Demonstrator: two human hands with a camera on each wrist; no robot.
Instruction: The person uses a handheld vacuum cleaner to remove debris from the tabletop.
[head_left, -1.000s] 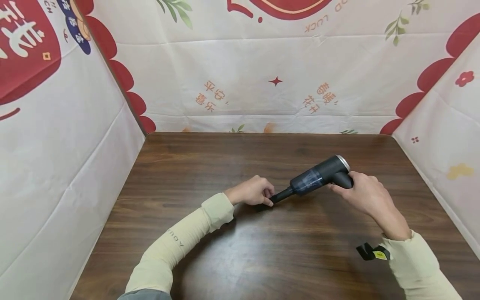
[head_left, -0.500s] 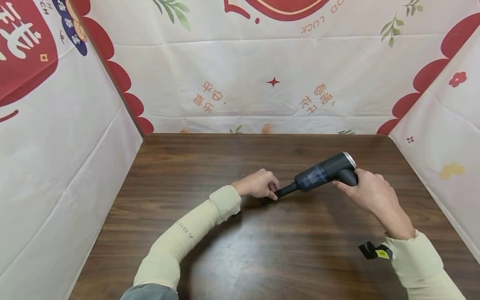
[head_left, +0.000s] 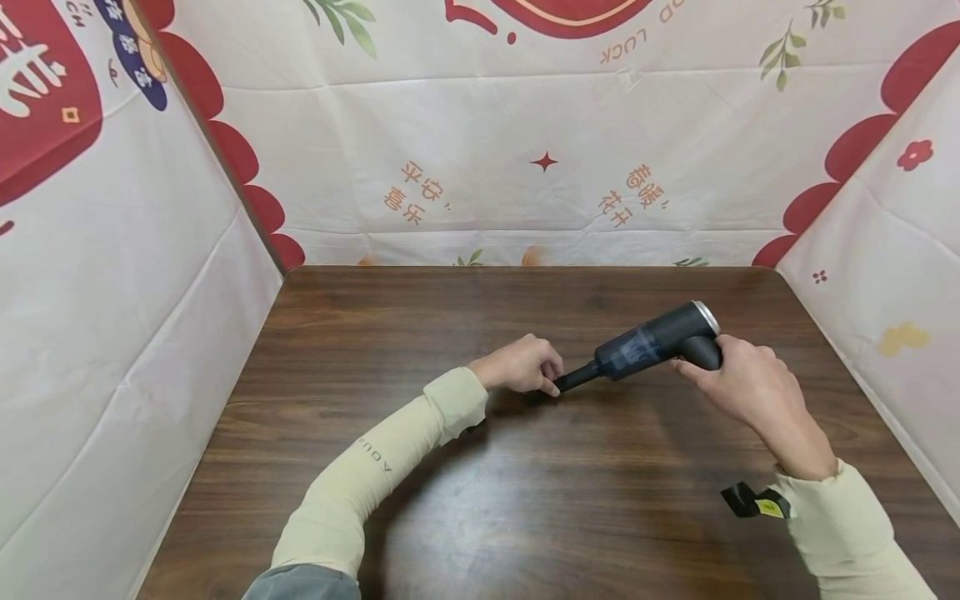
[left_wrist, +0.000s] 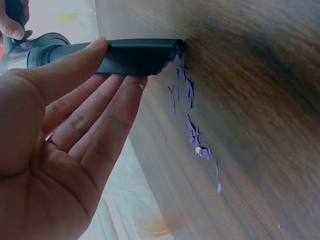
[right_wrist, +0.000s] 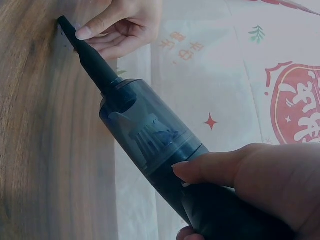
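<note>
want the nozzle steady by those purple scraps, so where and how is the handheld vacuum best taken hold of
Probably by the handle, coming from the right: it branches off the handheld vacuum's raised rear toward the right hand's grip. The slim nozzle slopes down leftward to the table, so a pinch from the left, like the left hand's grip, should steady it.

A white cloth (head_left: pixel 480 117) hangs behind a brown wood-grain table (head_left: pixel 615 492) — printed with a small red star (head_left: pixel 543 162) and green sprigs (head_left: pixel 360 35) — and red scallops (head_left: pixel 264 208) run down both its sides.
</note>
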